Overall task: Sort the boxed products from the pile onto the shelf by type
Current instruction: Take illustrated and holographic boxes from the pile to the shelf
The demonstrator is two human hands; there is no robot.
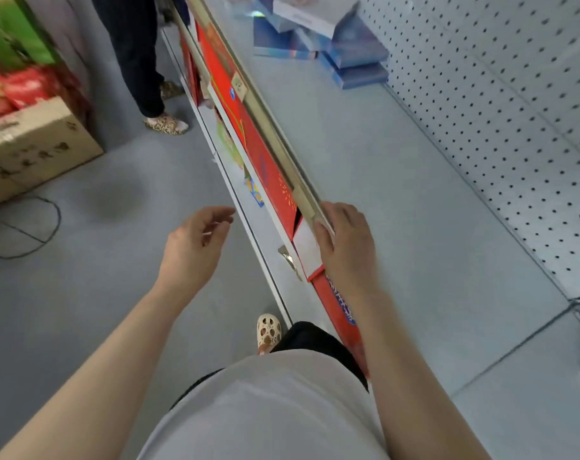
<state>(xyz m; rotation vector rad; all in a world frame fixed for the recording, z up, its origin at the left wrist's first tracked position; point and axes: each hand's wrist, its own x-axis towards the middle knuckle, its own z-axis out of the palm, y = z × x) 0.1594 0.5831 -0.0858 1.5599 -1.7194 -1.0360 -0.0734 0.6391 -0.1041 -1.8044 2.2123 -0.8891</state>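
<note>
The grey shelf (pixel 365 167) is the largest thing here; it runs from the top centre of the frame down to the lower right, with a white pegboard back wall (pixel 501 104) along its right side. Below its front edge, in the middle of the frame, red boxes (pixel 265 167) stand in a row on the lower level. At the top of the frame, on the shelf, some blue boxes (pixel 351 58) lie in a loose pile, and a lighter flat box leans across them. At the left edge a brown cardboard carton (pixel 39 144) sits on the grey floor, with red and green packages behind it, blurred. A black cable (pixel 33 240) curls on the floor just below the carton. At the top, left of the shelf, another person's legs in dark trousers (pixel 132 44) stand near the shelf.

My right hand (pixel 345 247) rests on the front edge of the shelf, fingers bent over the rail, thumb beside a red box with a white panel. My left hand (pixel 195 240) hangs in the air over the floor, fingers loosely curled and holding nothing.
</note>
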